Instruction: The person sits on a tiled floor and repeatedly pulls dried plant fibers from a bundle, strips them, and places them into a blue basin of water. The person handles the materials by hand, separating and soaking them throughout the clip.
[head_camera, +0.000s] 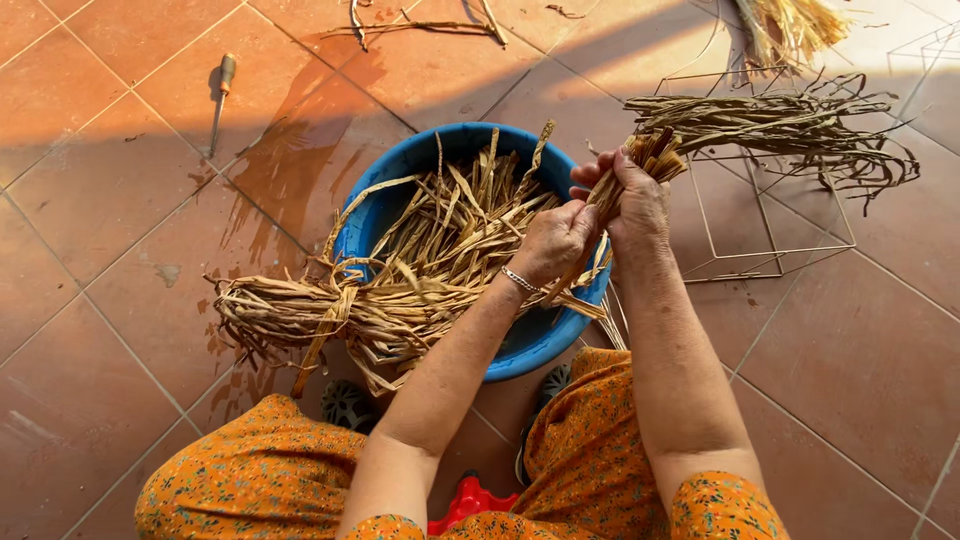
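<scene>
Dry, straw-coloured leaf strips are being gripped as a small bunch in the right hand, whose fingers are clenching around them just above the blue basin's far rim. The left hand is pinching the same strips lower down. More strips are filling the basin, a tied bundle is lying across its left edge, and a wire frame is sitting on the tiled floor.

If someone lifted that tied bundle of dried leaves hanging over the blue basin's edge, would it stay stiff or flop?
The tied bundle would probably sag: its loose ends already droop and curl past the blue basin. It likely weighs little, being thin dry strips. Its knotted band should keep most strands together.
</scene>
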